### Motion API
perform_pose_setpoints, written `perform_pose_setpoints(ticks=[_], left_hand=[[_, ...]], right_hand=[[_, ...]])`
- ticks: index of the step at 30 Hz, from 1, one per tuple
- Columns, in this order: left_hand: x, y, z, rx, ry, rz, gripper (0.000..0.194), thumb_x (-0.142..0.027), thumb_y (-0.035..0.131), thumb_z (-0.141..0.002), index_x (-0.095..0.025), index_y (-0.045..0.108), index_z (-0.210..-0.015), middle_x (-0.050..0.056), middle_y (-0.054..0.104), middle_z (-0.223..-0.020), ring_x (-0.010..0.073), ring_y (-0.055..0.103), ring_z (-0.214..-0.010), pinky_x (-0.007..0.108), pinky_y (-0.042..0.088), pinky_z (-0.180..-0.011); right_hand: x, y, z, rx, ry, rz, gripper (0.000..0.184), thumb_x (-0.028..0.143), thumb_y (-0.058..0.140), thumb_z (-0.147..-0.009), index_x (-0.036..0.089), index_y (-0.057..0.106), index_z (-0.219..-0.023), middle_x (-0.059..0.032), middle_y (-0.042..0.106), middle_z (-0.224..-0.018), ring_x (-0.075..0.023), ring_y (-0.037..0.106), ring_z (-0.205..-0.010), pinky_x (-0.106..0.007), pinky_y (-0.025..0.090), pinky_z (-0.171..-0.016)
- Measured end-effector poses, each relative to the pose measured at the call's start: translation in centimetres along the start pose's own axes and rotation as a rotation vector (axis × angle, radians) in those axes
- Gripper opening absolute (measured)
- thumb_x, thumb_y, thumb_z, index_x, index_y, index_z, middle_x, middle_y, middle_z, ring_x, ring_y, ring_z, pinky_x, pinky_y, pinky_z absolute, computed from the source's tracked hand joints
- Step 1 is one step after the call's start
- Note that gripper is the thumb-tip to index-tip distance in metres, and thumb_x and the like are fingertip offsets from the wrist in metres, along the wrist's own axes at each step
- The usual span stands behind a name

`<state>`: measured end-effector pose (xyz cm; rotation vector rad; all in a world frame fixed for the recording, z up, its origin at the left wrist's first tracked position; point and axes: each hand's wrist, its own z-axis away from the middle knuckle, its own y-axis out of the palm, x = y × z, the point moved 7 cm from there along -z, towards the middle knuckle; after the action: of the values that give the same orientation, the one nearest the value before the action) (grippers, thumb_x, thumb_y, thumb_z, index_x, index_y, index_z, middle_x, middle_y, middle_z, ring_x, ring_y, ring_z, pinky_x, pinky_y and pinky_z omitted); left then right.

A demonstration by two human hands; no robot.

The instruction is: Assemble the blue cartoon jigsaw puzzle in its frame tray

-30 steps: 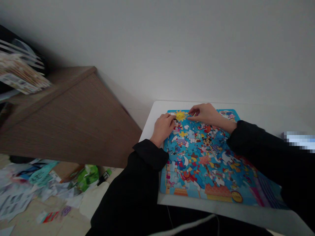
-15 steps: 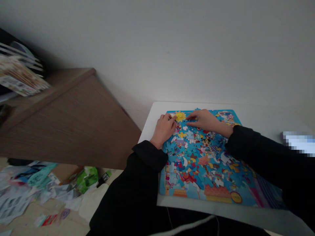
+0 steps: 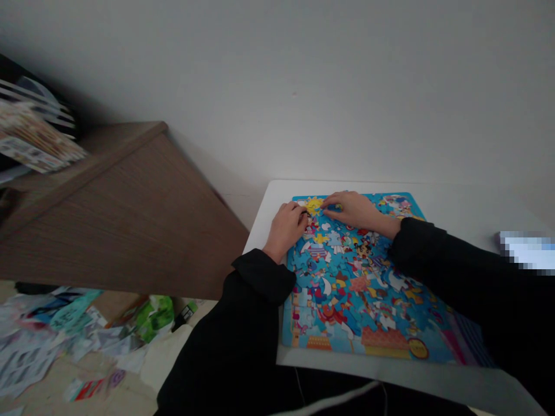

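A jigsaw puzzle (image 3: 329, 277) in a blue cartoon tray lies on the white table, with many pieces fitted or lying loosely over its picture. Near its upper left corner shows a yellow sun (image 3: 314, 205). My left hand (image 3: 286, 226) rests over the puzzle's left edge, fingers curled down just below and left of the sun; what its fingertips hold, if anything, is hidden. From the right, my right hand (image 3: 353, 210) reaches to the sun's right edge. Its thumb and forefinger are apart, with blue puzzle surface seen between them.
The white table (image 3: 277, 193) meets a grey wall at the back. A brown wooden cabinet (image 3: 130, 214) stands at the left, with a bundle of sticks (image 3: 41, 136) on top. Bags and papers litter the floor below. A pixelated phone-like object (image 3: 526, 251) lies at the right.
My right hand has shifted slightly left, its fingertips now at the sun's edge. The fingers of my left hand have drawn in and curled a little lower.
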<state>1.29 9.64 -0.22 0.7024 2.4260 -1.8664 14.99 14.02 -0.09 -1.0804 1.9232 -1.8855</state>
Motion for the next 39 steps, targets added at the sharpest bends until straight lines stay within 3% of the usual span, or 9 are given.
perform_pose_setpoints(ticks=[9,23,30,39], left_hand=[[1.6,-0.3,-0.1,-0.033,-0.163,0.006,0.018,-0.019,0.051,-0.088,-0.015,0.067,-0.094,0.009,0.066,-0.1,0.021,0.059,-0.097,0.036,0.046,-0.09],[1.8,-0.8,0.0,-0.043,-0.202,0.048,0.016,-0.023,0.054,-0.086,-0.017,0.069,-0.091,0.007,0.067,-0.098,0.0207,0.062,-0.093,0.036,0.048,-0.087],[1.8,-0.8,0.0,-0.042,-0.213,0.048,0.017,-0.022,0.056,-0.085,-0.016,0.069,-0.093,0.008,0.067,-0.099,0.0206,0.062,-0.093,0.034,0.047,-0.087],[2.3,-0.8,0.0,-0.055,-0.248,0.037,0.015,-0.021,0.056,-0.085,-0.018,0.07,-0.09,0.007,0.068,-0.1,0.0206,0.062,-0.093,0.034,0.048,-0.086]], right_hand=[[0.2,0.5,-0.3,0.008,-0.014,0.033,0.036,0.037,0.045,-0.086,0.023,0.069,-0.11,-0.0058,0.07,-0.108,-0.0241,0.062,-0.098,-0.039,0.046,-0.085],[0.9,0.6,-0.2,-0.01,-0.092,0.03,0.036,0.035,0.043,-0.089,0.024,0.068,-0.113,-0.0051,0.067,-0.116,-0.0237,0.059,-0.105,-0.041,0.044,-0.092],[0.2,0.0,-0.5,-0.026,-0.036,0.036,0.051,0.035,0.041,-0.09,0.02,0.046,-0.139,-0.0113,0.064,-0.12,-0.0263,0.059,-0.103,-0.041,0.046,-0.088],[0.2,0.1,-1.3,0.051,-0.054,0.101,0.046,0.038,0.047,-0.087,0.022,0.058,-0.128,-0.0087,0.066,-0.117,-0.0269,0.059,-0.105,-0.04,0.045,-0.088]])
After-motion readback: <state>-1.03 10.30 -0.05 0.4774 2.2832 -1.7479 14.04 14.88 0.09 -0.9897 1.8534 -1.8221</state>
